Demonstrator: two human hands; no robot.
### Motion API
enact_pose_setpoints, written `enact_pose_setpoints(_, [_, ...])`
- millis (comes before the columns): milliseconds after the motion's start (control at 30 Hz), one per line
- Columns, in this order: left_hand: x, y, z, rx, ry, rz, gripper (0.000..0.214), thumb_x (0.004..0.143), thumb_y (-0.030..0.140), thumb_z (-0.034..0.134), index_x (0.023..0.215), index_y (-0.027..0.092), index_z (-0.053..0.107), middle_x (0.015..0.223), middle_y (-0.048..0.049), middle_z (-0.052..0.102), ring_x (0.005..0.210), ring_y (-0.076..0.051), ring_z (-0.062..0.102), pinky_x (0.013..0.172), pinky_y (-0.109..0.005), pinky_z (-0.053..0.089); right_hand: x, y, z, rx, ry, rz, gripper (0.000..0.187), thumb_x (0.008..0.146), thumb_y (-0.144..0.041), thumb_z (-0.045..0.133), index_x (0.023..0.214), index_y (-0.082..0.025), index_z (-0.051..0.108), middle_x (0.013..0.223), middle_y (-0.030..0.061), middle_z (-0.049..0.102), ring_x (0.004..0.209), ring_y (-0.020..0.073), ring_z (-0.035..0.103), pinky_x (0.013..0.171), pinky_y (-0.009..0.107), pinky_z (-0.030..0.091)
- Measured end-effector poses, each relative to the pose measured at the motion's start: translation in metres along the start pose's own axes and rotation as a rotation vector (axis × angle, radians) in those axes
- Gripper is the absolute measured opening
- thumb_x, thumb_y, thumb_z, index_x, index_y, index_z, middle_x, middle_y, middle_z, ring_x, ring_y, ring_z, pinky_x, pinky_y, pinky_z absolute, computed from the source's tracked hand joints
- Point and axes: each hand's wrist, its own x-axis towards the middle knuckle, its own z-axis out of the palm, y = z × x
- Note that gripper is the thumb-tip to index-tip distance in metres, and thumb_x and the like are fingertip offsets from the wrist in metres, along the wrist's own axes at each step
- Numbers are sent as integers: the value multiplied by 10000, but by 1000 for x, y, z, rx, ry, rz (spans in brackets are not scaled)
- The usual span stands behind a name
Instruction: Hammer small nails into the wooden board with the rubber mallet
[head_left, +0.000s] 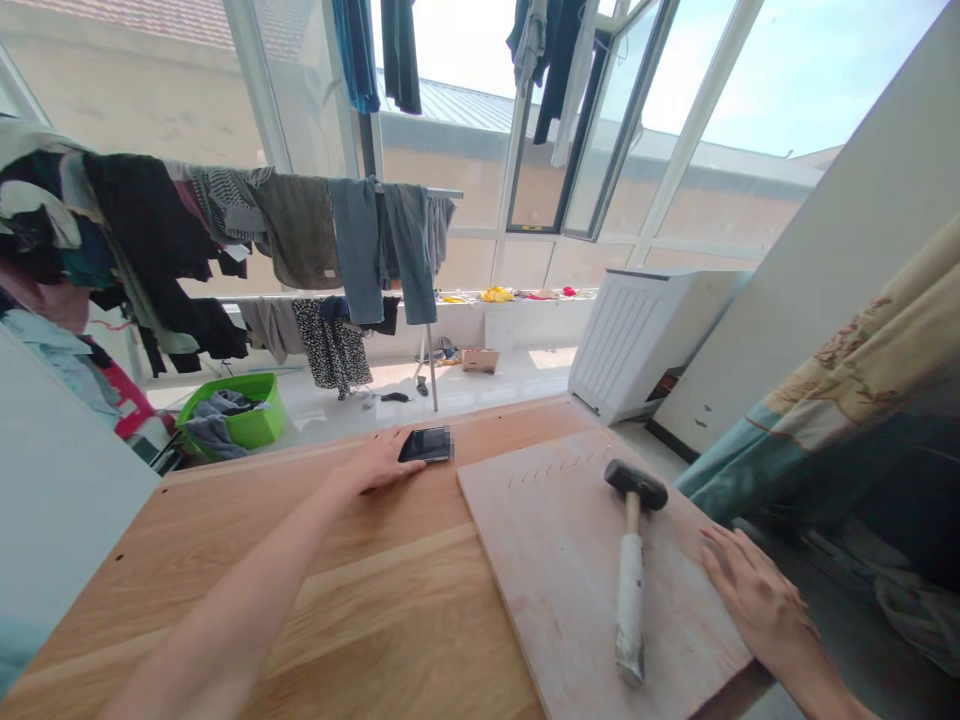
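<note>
Head view: the left hand (375, 462) sat with its fingers (394, 438) loose against a phone (427, 445) near the bench's (202, 510) far edge, while the right hand (757, 610) lay open on a wooden board (540, 570), just beside a black-headed mallet (634, 540).

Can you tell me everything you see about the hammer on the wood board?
The long-handled hammer has a black, rubbery-looking head, a short bare wooden neck, then a white grip, scuffed grey at the end. It lies flat on a pale wooden board, head pointing away. Only the board touches it; no hand does.
</note>
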Motion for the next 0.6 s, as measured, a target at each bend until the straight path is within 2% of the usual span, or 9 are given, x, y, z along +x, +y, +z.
enact_pose_setpoints(67, [1, -6, 0, 9, -16, -1, 637, 746, 472, 807, 1285, 172, 649, 1220, -162, 708, 1169, -368, 669, 1039, -458, 500, 1, -2, -2, 10, 18, -4, 482, 1013, -428, 353, 1234, -128, 659, 1265, 212, 730, 1287, 438, 637, 1053, 598, 552])
enact_pose_setpoints(133, [-6, -2, 0, 23, -8, -16, 687, 746, 478, 792, 1331, 161, 621, 1212, -161, 671, 1114, -364, 683, 1010, -456, 515, 3, -5, -6, 19, 46, -6, 450, 1012, -407, 367, 1231, -134, 650, 1267, 216, 714, 1271, 429, 646, 1038, 593, 562])
enact_pose_setpoints(233, [-25, 19, -4, 40, 39, -63, 688, 778, 451, 747, 1376, 162, 568, 1244, -161, 608, 1021, -345, 705, 926, -454, 551, 7, -15, -20, 25, 127, 14, 427, 1017, -380, 374, 1259, -137, 629, 1292, 230, 669, 1234, 422, 655, 1032, 599, 557])
enact_pose_setpoints(333, [-55, 52, -11, -42, 145, -123, 627, 759, 461, 750, 1282, 169, 563, 1219, -144, 608, 1002, -337, 706, 869, -446, 568, 6, -43, -38, 42, 258, 45, 387, 1024, -351, 406, 1274, -142, 615, 1260, 222, 659, 1177, 405, 664, 1056, 590, 529])
enact_pose_setpoints(400, [-81, 81, -16, -177, 234, -172, 596, 704, 433, 778, 1190, 176, 546, 1117, -116, 645, 994, -337, 704, 871, -456, 565, -3, -79, -49, 128, 368, 60, 305, 1007, -335, 482, 1213, -173, 637, 1164, 195, 693, 1080, 383, 695, 1002, 575, 551])
enact_pose_setpoints(467, [-109, 113, -20, -333, 305, -221, 558, 679, 429, 788, 1113, 200, 523, 1027, -85, 659, 942, -320, 703, 808, -431, 573, -18, -131, -59, 356, 378, 91, 257, 972, -366, 565, 1153, -208, 654, 1080, 157, 704, 1020, 371, 712, 945, 567, 566])
enact_pose_setpoints(500, [-123, 130, -22, -408, 324, -248, 554, 666, 424, 796, 1091, 212, 511, 990, -70, 661, 902, -311, 702, 773, -419, 572, -27, -161, -64, 519, 315, 124, 252, 971, -378, 587, 1161, -228, 656, 1082, 140, 706, 989, 346, 722, 906, 530, 586])
enact_pose_setpoints(533, [-138, 147, -23, -491, 324, -281, 568, 657, 407, 806, 1100, 223, 502, 956, -54, 670, 871, -302, 703, 750, -409, 571, -36, -192, -69, 722, 181, 146, 269, 979, -378, 605, 1212, -252, 652, 1122, 125, 707, 938, 304, 736, 833, 462, 613])
enact_pose_setpoints(600, [-166, 177, -23, -677, 334, -344, 600, 684, 393, 809, 1167, 240, 489, 945, -37, 685, 838, -282, 704, 753, -402, 570, -54, -249, -83, 1247, -108, 200, 383, 1004, -383, 619, 1377, -304, 587, 1381, 134, 642, 1207, 320, 681, 823, 394, 634])
